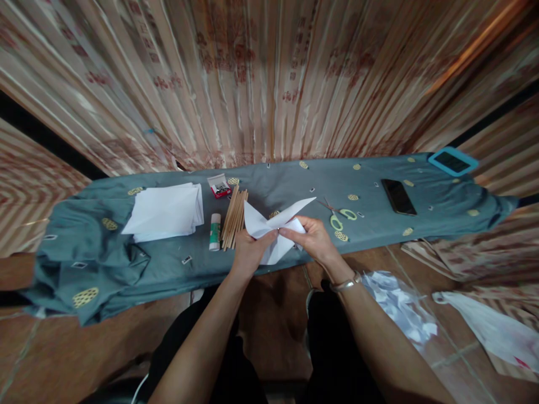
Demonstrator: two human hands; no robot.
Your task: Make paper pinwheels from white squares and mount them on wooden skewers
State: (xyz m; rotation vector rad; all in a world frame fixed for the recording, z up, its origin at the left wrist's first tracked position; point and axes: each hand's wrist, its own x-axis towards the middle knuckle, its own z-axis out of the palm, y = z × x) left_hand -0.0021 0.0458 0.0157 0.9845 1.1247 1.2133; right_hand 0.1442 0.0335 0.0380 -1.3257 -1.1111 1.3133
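Observation:
A white paper pinwheel is held between both hands just above the table's front edge, its blades curling outward. My left hand is closed on its left side, with the thumb pressed near the middle. From the right, my right hand pinches a folded blade, its thumb also close to the centre. A small dark spot shows between the two thumbs; I cannot make out what it is. Just left of the pinwheel lie several thin wooden sticks, and beside them a green and white glue stick.
A stack of white paper lies left, near a small red box of metal pins. Green-handled scissors, a phone and a blue-framed device are to the right. On the floor sits a clear bag of paper pieces.

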